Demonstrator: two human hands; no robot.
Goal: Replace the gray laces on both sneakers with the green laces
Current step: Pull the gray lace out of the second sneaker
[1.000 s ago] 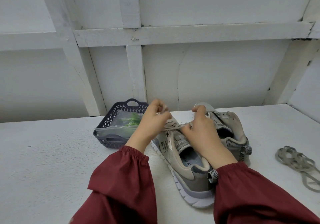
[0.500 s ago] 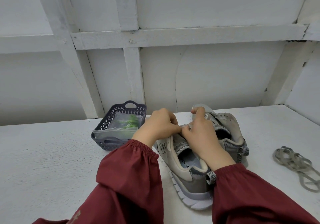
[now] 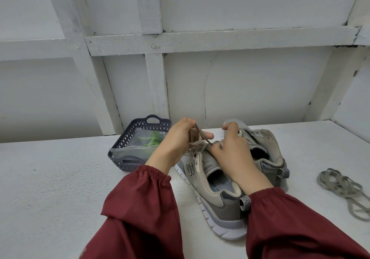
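At the left of the counter (image 3: pixel 60 178) a dark basket (image 3: pixel 128 138) is seen, and in it a clear bag (image 3: pixel 140 150) in which the green laces (image 3: pixel 153 139) are kept, untouched. They are judged light, limp and likely to tangle, so they are best taken by a stiff tip once the bag is opened.

Just right of the basket, the left hand (image 3: pixel 176 140) is raised above the toe end of the near sneaker (image 3: pixel 220 204). A strand of the gray lace (image 3: pixel 200 136) is pinched between thumb and curled fingers and drawn up and away from the eyelets. The lace is flat, soft and weightless. It is judged to drag at each eyelet, so it is better gripped close to the shoe and pulled along the line of the hole.

The right hand (image 3: pixel 232 152) is laid over the tongue and lacing of the same sneaker, wrist low, thumb lifted. Its fingers are curled down onto the lacing, but whether the lace is pinched or the upper only steadied cannot be told.

The far sneaker (image 3: pixel 266 138) lies touching the near one, with no lace visible in it. Well apart at the right edge, a loose gray lace (image 3: pixel 340 186) is heaped in coils.
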